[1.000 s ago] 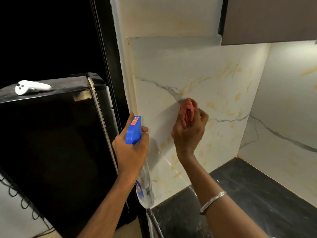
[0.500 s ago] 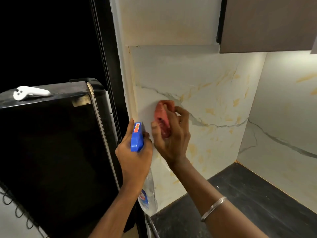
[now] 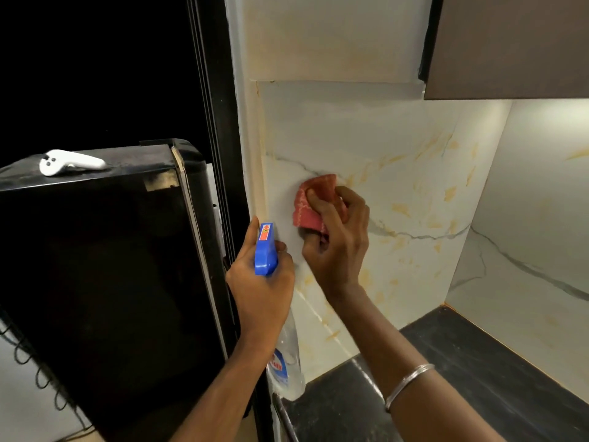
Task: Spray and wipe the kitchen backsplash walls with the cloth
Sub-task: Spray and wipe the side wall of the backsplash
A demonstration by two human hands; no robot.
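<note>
My right hand [image 3: 339,237] grips a bunched red cloth [image 3: 310,202] and presses it against the white marble backsplash [image 3: 398,173], near its left edge. My left hand [image 3: 259,288] holds a clear spray bottle [image 3: 285,362] by the neck, just left of and below the cloth. The bottle's blue trigger head [image 3: 265,250] points at the wall. Part of the cloth is hidden under my fingers.
A black fridge [image 3: 105,282] stands to the left, with a white controller [image 3: 68,161] on top. A dark countertop [image 3: 462,378] runs below the wall. A brown upper cabinet [image 3: 510,46] hangs at top right. A second marble wall [image 3: 541,218] meets the first at the right corner.
My right hand has carried the cloth leftward along the backsplash, from near the middle toward its left edge. My left hand with the bottle has stayed about where it was.
</note>
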